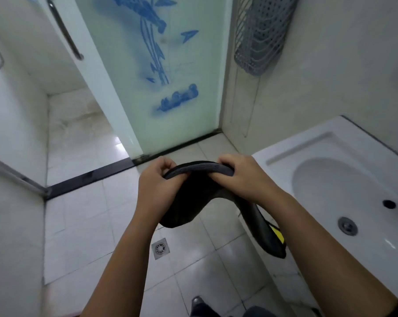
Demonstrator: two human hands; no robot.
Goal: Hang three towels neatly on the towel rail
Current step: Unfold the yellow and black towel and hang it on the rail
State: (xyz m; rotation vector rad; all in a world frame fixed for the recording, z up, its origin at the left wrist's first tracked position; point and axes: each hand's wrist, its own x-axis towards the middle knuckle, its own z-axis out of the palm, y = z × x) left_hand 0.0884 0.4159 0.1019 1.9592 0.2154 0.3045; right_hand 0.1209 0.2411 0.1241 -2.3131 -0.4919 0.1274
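Observation:
A dark, almost black towel (188,202) hangs between both hands above the tiled floor. My left hand (158,181) grips its folded top edge on the left, and my right hand (243,179) grips the same edge on the right. The cloth sags below the hands and trails under my right forearm, where a strip of yellow cloth (277,233) shows; whether that is a second towel is unclear. A metal bar (65,30) is fixed to the glass door at the upper left. No other towel rail is in view.
A white sink (330,175) stands to the right with a drain (347,226). A frosted glass partition with blue print (166,76) is ahead, a grey perforated wall basket (259,35) upper right, a floor drain (160,248) below the hands.

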